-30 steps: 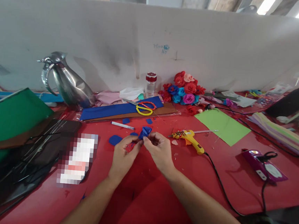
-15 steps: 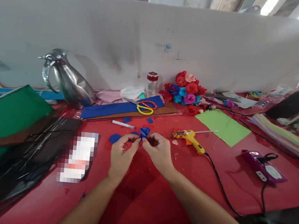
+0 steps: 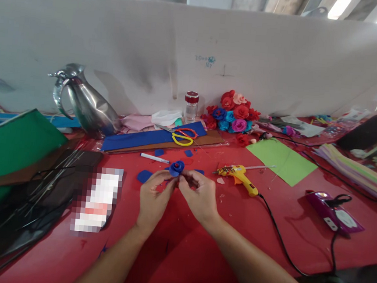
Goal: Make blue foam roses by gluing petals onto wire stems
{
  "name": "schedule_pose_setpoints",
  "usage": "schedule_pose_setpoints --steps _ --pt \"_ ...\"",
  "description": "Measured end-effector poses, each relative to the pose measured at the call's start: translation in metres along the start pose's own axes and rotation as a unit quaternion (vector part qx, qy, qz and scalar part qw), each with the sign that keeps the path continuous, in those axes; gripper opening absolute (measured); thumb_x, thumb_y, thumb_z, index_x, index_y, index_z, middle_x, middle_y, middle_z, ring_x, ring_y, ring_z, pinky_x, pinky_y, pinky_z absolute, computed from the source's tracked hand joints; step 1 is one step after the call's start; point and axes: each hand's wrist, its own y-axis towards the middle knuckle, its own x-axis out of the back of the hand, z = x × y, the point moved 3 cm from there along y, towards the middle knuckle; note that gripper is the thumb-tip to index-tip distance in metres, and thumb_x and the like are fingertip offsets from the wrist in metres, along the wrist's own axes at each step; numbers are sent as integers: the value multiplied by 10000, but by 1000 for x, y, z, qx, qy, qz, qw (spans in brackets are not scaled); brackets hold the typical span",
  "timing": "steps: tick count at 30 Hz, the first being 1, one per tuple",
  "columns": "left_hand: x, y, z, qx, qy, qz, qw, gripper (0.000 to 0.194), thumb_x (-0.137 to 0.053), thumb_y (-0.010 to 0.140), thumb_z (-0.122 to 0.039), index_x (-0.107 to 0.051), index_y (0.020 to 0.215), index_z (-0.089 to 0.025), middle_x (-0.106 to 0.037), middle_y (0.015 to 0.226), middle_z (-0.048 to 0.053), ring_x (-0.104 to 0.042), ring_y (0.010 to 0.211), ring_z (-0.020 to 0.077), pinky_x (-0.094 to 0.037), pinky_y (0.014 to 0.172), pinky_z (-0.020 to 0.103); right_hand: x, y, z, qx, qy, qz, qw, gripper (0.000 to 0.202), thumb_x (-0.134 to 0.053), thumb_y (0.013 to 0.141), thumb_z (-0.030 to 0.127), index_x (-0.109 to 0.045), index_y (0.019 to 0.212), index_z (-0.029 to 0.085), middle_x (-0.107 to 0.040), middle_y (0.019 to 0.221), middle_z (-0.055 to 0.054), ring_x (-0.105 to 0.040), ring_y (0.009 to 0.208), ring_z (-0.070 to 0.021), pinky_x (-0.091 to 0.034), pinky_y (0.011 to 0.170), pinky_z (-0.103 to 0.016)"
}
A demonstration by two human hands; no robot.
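Note:
A small blue craft rose (image 3: 176, 167) is held up over the red table, its rolled petals tilted toward me. The fingers of my left hand (image 3: 154, 198) pinch its base from the left. From the other side, my right hand (image 3: 200, 199) is closed with thumb and fingertips at the same base. The fingertips partly cover the underside of the flower. Loose blue petal pieces (image 3: 145, 176) lie around my hands, and a white marker (image 3: 154, 158) is just behind them. To the right of my right hand lies a yellow glue gun (image 3: 245, 181).
Scissors (image 3: 182, 137) rest on a blue sheet (image 3: 125, 140) farther back. Finished roses (image 3: 233, 112), a lidded glass jar (image 3: 191, 107) and a metal jug (image 3: 86, 99) stand by the wall. A phone (image 3: 99, 199) lies left; a purple power strip (image 3: 334, 212) and cord lie right.
The blue rose has turned so its spiral top faces me more, and it has shifted slightly left. Both hands keep their pinch on it.

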Motion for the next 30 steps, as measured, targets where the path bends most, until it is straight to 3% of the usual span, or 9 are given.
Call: schedule_pose_setpoints --steps 4,9,13,20,26,30 --pt "0 -1 1 -13 11 0 1000 93 -665 731 -219 -741 784 -232 -726 875 47 -647 837 204 -507 822 333 0 2 -2 -40 57 5 998 104 -648 694 251 -703 764 197 -725 742 -33 -664 669 -179 -537 670 -309" --pt "1 -1 4 -22 10 10 1000 104 -630 762 -219 -712 826 -222 -716 870 45 -645 845 202 -499 823 329 0 9 -8 -117 161 43 979 154 -721 653 318 -693 711 178 -692 651 -16 -608 550 -130 -494 565 -264" --pt "3 -1 4 -6 4 3 1000 97 -630 772 -246 -706 822 -213 -712 864 46 -646 843 205 -497 821 328 0 11 -8 -132 195 63 970 229 -774 630 364 -708 733 171 -683 658 -11 -583 539 -107 -464 563 -250" --pt "1 -1 11 82 -85 -12 993 114 -687 726 -256 -709 818 -193 -727 850 39 -655 834 191 -500 827 326 -3 11 -8 -169 243 46 954 268 -819 576 387 -686 669 174 -627 595 26 -508 499 -75 -404 522 -224" --pt "-8 2 19 198 -226 -38 953 237 -790 602 -269 -740 808 -163 -745 809 45 -660 780 180 -507 808 337 -5 9 -13 -208 279 43 937 312 -844 524 385 -657 653 171 -618 588 35 -503 503 -65 -401 523 -205" --pt "-11 1 23 242 -260 -37 934 225 -828 548 -269 -750 729 -160 -736 747 34 -637 731 163 -487 775 311 -7 9 -15 -186 272 45 943 314 -831 556 382 -624 669 176 -617 589 38 -515 503 -69 -410 530 -208"
